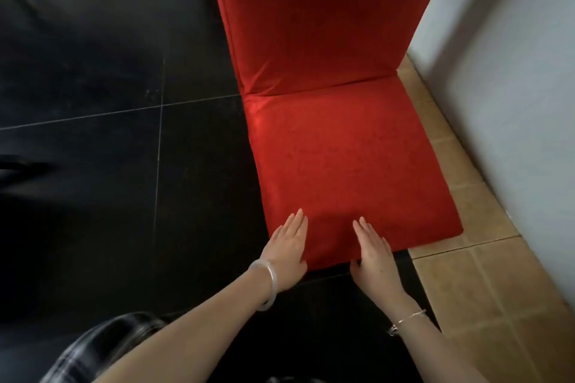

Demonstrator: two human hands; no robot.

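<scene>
Home-like room, black tiles [93, 87], white wall [504, 87] (red seat cushion [342, 165])

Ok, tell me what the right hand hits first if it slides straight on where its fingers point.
The right hand, flat on the red mat's floor panel, would cross bare fabric and probably first meet the raised panel at the fold.

Red cushion [348, 165], faint mottled pattern; black floor tiles [109, 102]; tan tiles [485, 283]; white wall [513, 71]; plaid sleeve [77, 357].

Left hand [287, 247]: pale translucent bangle [267, 284] at wrist; right hand [375, 261]: thin silver chain bracelet [406, 320]; dark plaid garment [93, 348].
</scene>
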